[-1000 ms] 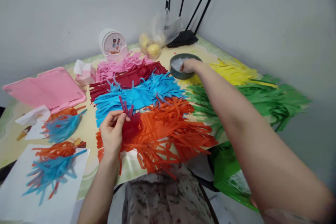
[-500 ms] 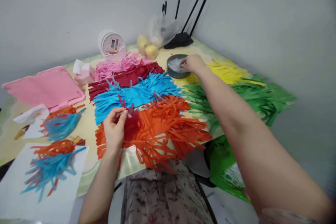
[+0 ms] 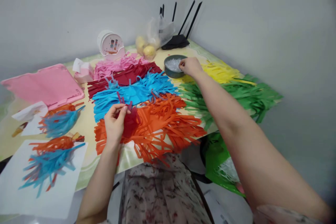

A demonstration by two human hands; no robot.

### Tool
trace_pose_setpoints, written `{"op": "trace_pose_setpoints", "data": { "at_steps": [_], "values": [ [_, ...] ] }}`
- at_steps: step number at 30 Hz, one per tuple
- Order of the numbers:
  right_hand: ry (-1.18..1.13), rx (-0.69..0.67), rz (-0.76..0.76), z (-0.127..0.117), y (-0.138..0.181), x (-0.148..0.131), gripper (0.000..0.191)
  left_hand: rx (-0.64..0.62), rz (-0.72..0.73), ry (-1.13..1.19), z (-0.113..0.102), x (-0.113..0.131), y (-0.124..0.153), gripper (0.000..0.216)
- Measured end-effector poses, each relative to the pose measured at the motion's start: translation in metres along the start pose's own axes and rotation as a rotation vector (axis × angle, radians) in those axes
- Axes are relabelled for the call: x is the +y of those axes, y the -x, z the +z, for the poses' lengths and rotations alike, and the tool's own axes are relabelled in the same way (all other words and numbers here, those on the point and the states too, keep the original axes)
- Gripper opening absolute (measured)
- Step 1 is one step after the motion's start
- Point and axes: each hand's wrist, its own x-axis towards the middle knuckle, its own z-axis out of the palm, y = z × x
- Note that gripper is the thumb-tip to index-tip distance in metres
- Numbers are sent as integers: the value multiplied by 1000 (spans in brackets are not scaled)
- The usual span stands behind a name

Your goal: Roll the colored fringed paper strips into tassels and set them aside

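— Running the table left to right. What's at the far left?

— White sheet (image 3: pixel 56 196) at the near corner with a finished orange-and-blue fringe tassel (image 3: pixel 48 162) on it; a second tassel (image 3: pixel 59 122) lies just behind. Beyond those, a pink tray (image 3: pixel 44 84).

— And the person's left hand?

— Left hand (image 3: pixel 114 124), over the near edge of the orange fringed paper (image 3: pixel 162 126). Thumb and fingers are pinched shut on a dark red fringed piece (image 3: pixel 130 120), gathered at its uncut edge, strips standing up loose.

— How would you rate that piece?

— Thin craft paper, I'd judge: nearly weightless, limp, easy to tear or crease along the cuts. Best taken at the solid band, not by the strips, and with a light pinch.

— Middle of the table?

— Fringed sheets laid in rows: pink (image 3: pixel 115 65) at the back, dark red (image 3: pixel 123 77), blue (image 3: pixel 131 92), then the orange. Behind them a round white tub (image 3: pixel 110 43) and a clear bag of yellow fruit (image 3: pixel 151 43).

— Right side?

— Small grey bowl (image 3: pixel 172 66) holding something white. The right hand (image 3: pixel 191 66) rests at its rim, fingertips drawn together over the contents; whether they grip anything, I cannot tell. Past it, yellow fringed paper (image 3: pixel 223 71) and green fringed paper (image 3: pixel 246 96), and a black router (image 3: pixel 175 40) in the corner.
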Motion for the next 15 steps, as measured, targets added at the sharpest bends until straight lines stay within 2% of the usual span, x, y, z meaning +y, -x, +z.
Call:
{"op": "trace_pose_setpoints", "data": {
  "at_steps": [6, 8, 11, 15],
  "values": [
    [-21, -125, 9, 4, -26, -16, 39, -23, -8, -1, 0, -2, 1, 23],
    [-35, -150, 15, 6, -34, -23, 33, -26, -10, -10, 0, -2, 1, 24],
    [-66, -149, 27, 7, -40, -29, 23, -19, -15, -29, -2, -2, 1, 24],
    [-148, -123, 58, 1, -35, -24, 31, -23, -21, -36, -3, 0, 2, 24]
  ]
}}
